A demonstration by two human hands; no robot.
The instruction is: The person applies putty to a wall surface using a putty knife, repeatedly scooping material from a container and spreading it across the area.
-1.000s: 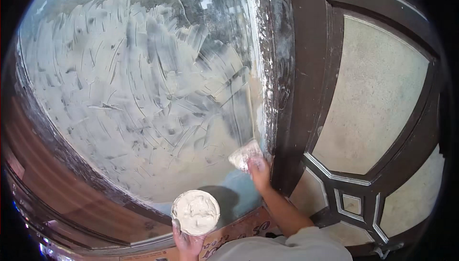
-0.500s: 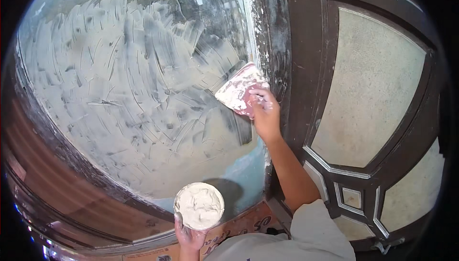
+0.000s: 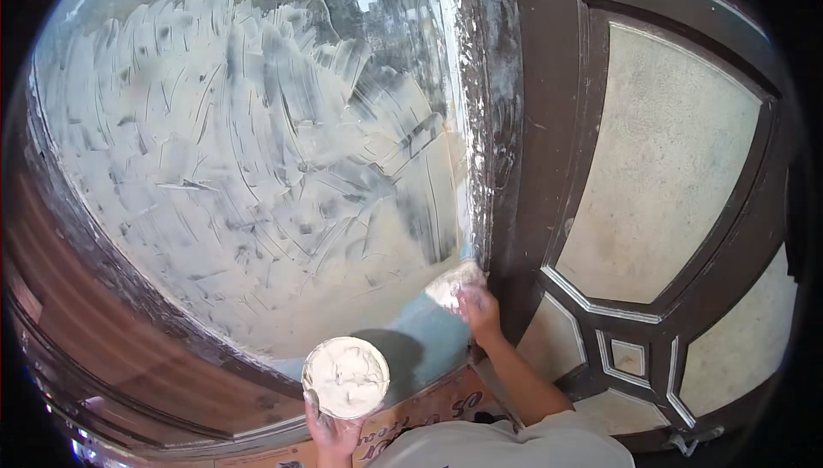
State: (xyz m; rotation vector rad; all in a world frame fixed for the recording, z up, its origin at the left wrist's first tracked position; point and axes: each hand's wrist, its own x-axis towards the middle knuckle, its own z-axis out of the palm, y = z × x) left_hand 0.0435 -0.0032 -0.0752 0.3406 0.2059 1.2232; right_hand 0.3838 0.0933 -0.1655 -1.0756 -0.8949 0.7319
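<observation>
My right hand point(image 3: 478, 309) grips a flat pinkish putty spreader point(image 3: 454, 286) smeared with white paste. Its blade lies against the lower right part of the wall panel point(image 3: 257, 177), by the dark frame and over bare blue paint. Grey-white putty covers much of that panel in streaky strokes, with darker surface showing toward the top. Low in the view, my left hand point(image 3: 333, 430) holds up a round tub point(image 3: 346, 377) of creamy white putty, its fingers wrapped around the side and mostly hidden beneath it.
A dark brown door point(image 3: 549, 125) with pale inset panels stands on the right, a metal latch point(image 3: 684, 444) near its bottom. Worn dark framing point(image 3: 111, 249) borders the panel's left side. Printed orange cardboard point(image 3: 429, 412) lies along the bottom, behind my shirt.
My right hand has drawn the spreader down along the panel's right edge, from mid-height to near the bottom. The tub in my left hand has shifted slightly left and down.
</observation>
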